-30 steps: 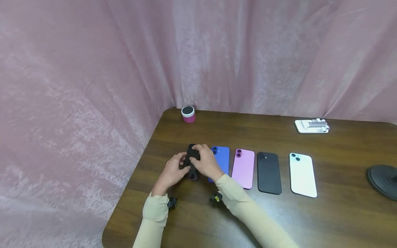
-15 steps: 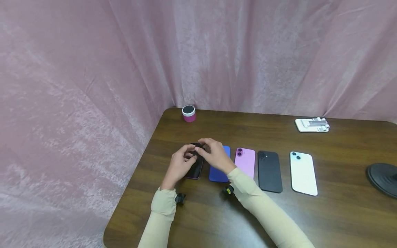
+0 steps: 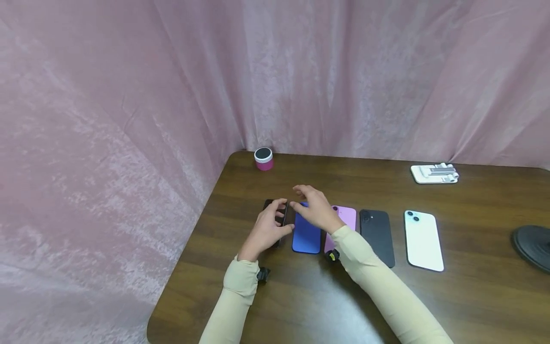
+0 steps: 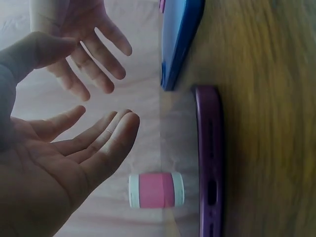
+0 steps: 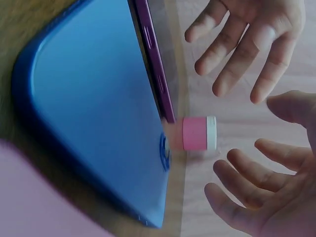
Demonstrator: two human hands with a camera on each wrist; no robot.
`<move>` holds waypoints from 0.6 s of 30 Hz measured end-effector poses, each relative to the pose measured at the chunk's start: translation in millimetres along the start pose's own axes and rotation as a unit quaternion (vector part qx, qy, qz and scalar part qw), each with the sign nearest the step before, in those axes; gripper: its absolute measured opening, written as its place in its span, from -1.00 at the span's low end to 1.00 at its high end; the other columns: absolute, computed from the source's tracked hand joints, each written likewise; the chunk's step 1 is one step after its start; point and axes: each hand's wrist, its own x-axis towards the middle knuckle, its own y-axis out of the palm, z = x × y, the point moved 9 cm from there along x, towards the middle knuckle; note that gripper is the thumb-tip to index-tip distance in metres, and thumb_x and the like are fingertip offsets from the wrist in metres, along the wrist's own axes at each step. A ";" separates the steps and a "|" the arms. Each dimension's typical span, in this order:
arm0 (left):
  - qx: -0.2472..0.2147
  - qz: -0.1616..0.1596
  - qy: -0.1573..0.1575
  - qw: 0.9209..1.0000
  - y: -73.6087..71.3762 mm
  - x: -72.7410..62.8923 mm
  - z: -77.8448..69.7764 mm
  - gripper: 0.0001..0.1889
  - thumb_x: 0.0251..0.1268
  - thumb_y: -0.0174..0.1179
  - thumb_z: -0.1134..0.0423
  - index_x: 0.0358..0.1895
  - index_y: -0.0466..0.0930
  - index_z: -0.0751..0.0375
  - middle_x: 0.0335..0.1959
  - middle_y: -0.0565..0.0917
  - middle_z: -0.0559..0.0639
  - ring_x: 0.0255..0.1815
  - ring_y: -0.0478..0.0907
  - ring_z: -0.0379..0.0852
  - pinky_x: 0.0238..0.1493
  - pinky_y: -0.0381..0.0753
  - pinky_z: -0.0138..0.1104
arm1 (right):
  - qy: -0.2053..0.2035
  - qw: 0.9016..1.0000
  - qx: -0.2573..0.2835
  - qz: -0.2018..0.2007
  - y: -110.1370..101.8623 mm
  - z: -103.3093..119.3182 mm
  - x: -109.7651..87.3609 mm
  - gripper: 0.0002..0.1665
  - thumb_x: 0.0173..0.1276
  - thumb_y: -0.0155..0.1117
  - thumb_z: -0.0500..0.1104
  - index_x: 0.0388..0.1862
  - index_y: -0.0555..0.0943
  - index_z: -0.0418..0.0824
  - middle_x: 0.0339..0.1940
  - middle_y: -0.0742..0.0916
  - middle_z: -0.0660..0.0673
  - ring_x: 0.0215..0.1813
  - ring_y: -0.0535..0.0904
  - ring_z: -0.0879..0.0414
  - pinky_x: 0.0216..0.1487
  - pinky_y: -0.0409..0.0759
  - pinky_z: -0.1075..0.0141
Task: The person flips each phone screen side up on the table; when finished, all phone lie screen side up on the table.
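A dark-screened phone (image 3: 268, 203) with a purple frame lies face up at the left end of a row of phones. My left hand (image 3: 267, 228) hovers over it, thumb and fingers spread and nothing between them. The left wrist view shows the phone's purple edge (image 4: 211, 163) apart from that hand's fingertips. My right hand (image 3: 319, 211) hangs loosely spread over the upper part of the blue phone (image 3: 306, 236), holding nothing. In the right wrist view both hands show bare fingers beyond the blue phone's back (image 5: 94, 98).
To the right, a pink-purple phone (image 3: 349, 217), partly behind my right arm, a black phone (image 3: 378, 239) and a white phone (image 3: 423, 241) continue the row. A pink and white jar (image 3: 263, 159), a folded white stand (image 3: 435, 173) and a black round base (image 3: 533, 247) stand around them.
Both hands have let go of the dark phone and risen off it. The right hand has moved right over the blue phone; the left has shifted slightly right and spread its fingers.
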 end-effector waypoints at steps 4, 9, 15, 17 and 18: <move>0.023 0.033 -0.005 0.999 12.9 0.1 -4.1 -0.21 0.17 0.43 0.32 0.47 0.27 0.28 0.29 0.48 0.25 0.18 0.53 0.16 0.03 0.63 -0.06 | 0.017 0.999 -0.027 0.025 -4.1 -7.0 -2.5 -0.38 0.43 0.31 -0.17 0.39 0.42 -0.40 0.26 0.59 -0.38 0.24 0.56 -0.26 0.21 0.53 -0.11; 0.059 0.064 0.006 0.996 26.2 2.4 -7.0 -0.14 0.13 0.46 0.32 0.50 0.22 0.27 0.31 0.42 0.23 0.25 0.45 0.13 0.16 0.55 -0.07 | 0.039 0.995 -0.074 0.062 -3.1 -17.7 -6.4 -0.30 0.38 0.36 -0.21 0.42 0.39 -0.40 0.32 0.56 -0.38 0.32 0.47 -0.28 0.29 0.42 -0.17; 0.091 0.091 -0.023 0.991 37.9 3.1 -6.7 -0.04 0.07 0.48 0.30 0.56 0.13 0.19 0.47 0.28 0.23 0.38 0.33 0.15 0.31 0.42 0.01 | 0.046 0.989 -0.112 0.087 -2.4 -30.0 -7.2 -0.21 0.27 0.43 -0.25 0.42 0.37 -0.44 0.31 0.53 -0.42 0.31 0.46 -0.32 0.29 0.43 -0.16; 0.093 0.104 -0.034 0.990 42.2 2.1 -5.7 0.00 0.05 0.47 0.31 0.58 0.09 0.19 0.48 0.25 0.24 0.38 0.31 0.17 0.29 0.43 0.02 | 0.047 0.987 -0.120 0.093 -2.7 -32.4 -7.8 -0.20 0.23 0.45 -0.26 0.41 0.38 -0.45 0.28 0.54 -0.44 0.28 0.48 -0.32 0.27 0.45 -0.15; 0.095 0.111 -0.038 0.989 44.4 1.3 -5.5 0.02 0.04 0.47 0.31 0.59 0.07 0.19 0.49 0.24 0.24 0.37 0.31 0.17 0.28 0.44 0.02 | 0.046 0.987 -0.123 0.095 -3.0 -32.8 -8.2 -0.20 0.21 0.46 -0.27 0.41 0.38 -0.46 0.28 0.55 -0.44 0.27 0.48 -0.32 0.27 0.45 -0.14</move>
